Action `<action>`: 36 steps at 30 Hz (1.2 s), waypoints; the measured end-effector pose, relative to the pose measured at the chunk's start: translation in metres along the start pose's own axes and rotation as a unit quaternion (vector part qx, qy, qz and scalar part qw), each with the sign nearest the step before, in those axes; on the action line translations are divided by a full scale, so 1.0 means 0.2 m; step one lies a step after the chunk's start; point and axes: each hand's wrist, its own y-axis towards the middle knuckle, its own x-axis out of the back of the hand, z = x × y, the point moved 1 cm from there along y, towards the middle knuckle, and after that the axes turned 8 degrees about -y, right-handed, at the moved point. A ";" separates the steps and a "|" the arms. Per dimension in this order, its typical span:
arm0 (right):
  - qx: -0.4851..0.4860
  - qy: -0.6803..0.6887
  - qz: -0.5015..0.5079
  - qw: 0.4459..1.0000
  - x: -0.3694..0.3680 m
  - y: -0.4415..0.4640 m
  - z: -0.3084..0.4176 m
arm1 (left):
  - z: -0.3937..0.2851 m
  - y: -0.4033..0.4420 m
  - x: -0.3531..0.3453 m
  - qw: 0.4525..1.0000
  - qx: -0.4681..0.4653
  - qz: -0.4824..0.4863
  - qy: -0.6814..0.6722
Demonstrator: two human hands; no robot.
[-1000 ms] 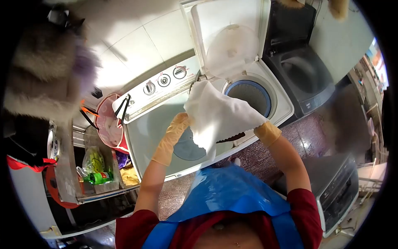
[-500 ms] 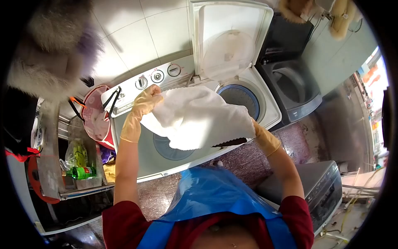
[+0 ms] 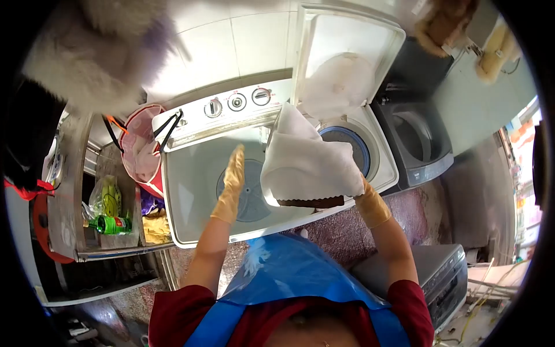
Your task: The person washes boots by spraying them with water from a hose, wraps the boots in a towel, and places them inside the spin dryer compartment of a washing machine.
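A white cloth (image 3: 312, 165) with a scalloped edge hangs folded over on itself above the middle of the twin-tub washing machine (image 3: 193, 199). A dark brown strip shows along its lower edge. My right hand (image 3: 372, 203), in a yellowish rubber glove, grips the cloth at its right corner; the fingertips are partly hidden. My left hand (image 3: 232, 180), gloved alike, is apart from the cloth, over the wash tub, with its fingers stretched out and nothing in them. Below it lies the round blue-grey agitator (image 3: 254, 199) at the tub's bottom.
The spin tub (image 3: 354, 141) is at the right under its raised lid (image 3: 347, 58). Beyond it stands a dark grey washing machine (image 3: 416, 136). A pink basket (image 3: 139, 141) and a shelf with a green bottle (image 3: 113, 224) are at the left. Furry items (image 3: 98, 63) hang upper left.
My left hand has let go of the cloth and moved right and lower. The cloth's left side has swung toward the right hand and folded over. The view has shifted slightly.
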 end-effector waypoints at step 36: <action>0.105 -0.106 -0.019 0.989 -0.15 0.08 0.28 | -0.73 -0.45 -0.52 0.998 0.047 0.037 0.021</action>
